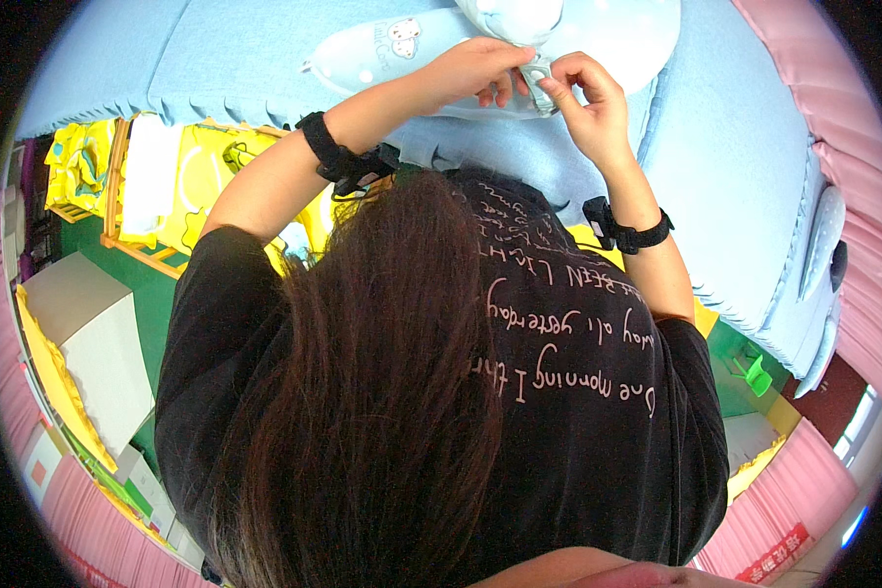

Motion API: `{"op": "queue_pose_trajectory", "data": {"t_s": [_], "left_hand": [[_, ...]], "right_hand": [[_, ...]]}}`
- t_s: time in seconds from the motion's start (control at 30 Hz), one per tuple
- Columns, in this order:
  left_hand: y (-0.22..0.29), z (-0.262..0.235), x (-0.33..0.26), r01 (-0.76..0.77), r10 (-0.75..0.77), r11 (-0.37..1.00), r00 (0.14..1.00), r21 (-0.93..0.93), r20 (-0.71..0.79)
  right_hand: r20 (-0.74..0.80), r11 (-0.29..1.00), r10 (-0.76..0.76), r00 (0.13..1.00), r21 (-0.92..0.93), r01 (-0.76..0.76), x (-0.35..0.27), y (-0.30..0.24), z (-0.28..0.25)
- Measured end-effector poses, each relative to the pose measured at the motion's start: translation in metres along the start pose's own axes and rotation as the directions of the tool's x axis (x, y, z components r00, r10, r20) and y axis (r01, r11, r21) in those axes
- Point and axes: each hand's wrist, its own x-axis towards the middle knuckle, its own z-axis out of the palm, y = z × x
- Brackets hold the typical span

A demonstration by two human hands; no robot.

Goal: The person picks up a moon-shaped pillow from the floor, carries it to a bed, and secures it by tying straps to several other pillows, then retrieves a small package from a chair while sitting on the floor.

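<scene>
At the top of the head view lies a pale blue cushion (363,51) with white dots and a small cartoon print. From it runs a short pale blue-grey strap (538,80) with what look like round snaps. My left hand (482,71) pinches the strap's upper end between thumb and forefinger, its other fingers curled below. On the strap's right side, my right hand (594,106) grips the edge with thumb and bent forefinger. A rounded, stuffed pale blue part (514,18) rises just beyond both hands. Black bands circle both wrists.
A light blue covered surface (735,147) spreads under the cushion. Wooden cots (118,186) with yellow bedding (201,181) stand at the left on a green floor (142,304). Pink curtains (857,196) hang at the right, and a small green chair (755,375) is at the lower right.
</scene>
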Motion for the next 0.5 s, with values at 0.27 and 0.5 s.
{"op": "queue_pose_trajectory", "data": {"t_s": [0.27, 0.5], "left_hand": [[0.0, 0.002, 0.001, -0.066, 0.075, 0.988, 0.995, 0.141, -0.063], [0.007, -0.015, 0.007, 0.014, -0.045, 0.954, 0.994, 0.299, 0.096]], "right_hand": [[-0.031, 0.991, 0.07, 0.997, -0.109, -0.073, 0.0, -0.006, -0.001], [0.099, 0.85, 0.468, 0.878, 0.221, -0.478, -0.005, 0.015, 0.004]]}}
